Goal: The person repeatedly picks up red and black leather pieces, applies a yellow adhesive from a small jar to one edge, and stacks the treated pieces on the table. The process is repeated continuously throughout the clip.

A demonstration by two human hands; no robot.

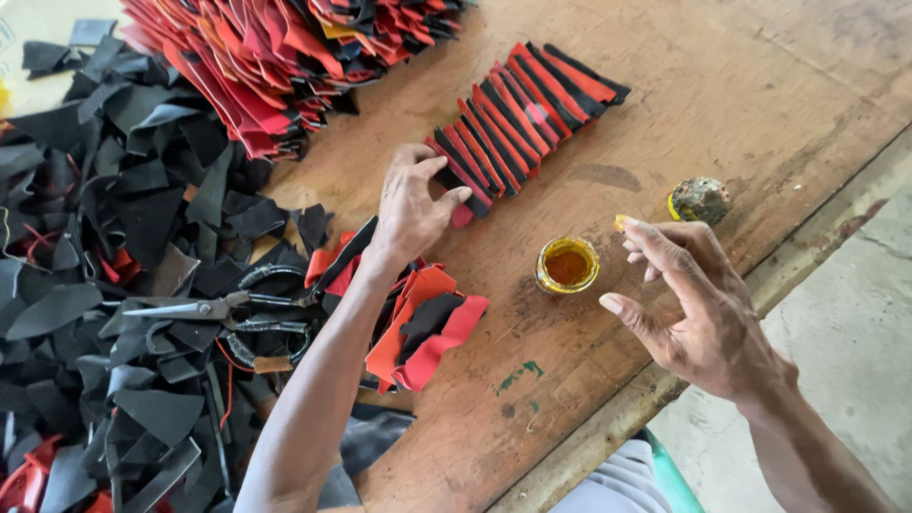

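My left hand (410, 204) fingers press the red-black strips (524, 119) row; right hand (698, 299) open, glue on fingertip, jar (567, 265) just left, worn wood table (750, 104).

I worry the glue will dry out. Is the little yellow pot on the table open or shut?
Open. The little yellow pot stands upright with no lid on it, and amber liquid shows inside its rim.

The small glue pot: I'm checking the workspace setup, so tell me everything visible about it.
The small glue pot is a round, shallow, open container with a yellowish translucent rim, holding amber-orange liquid. It stands upright on the worn wooden table, between the two hands. The right hand hovers just beside it, a fingertip coated yellow; nothing touches the pot. Its lid is not on it.
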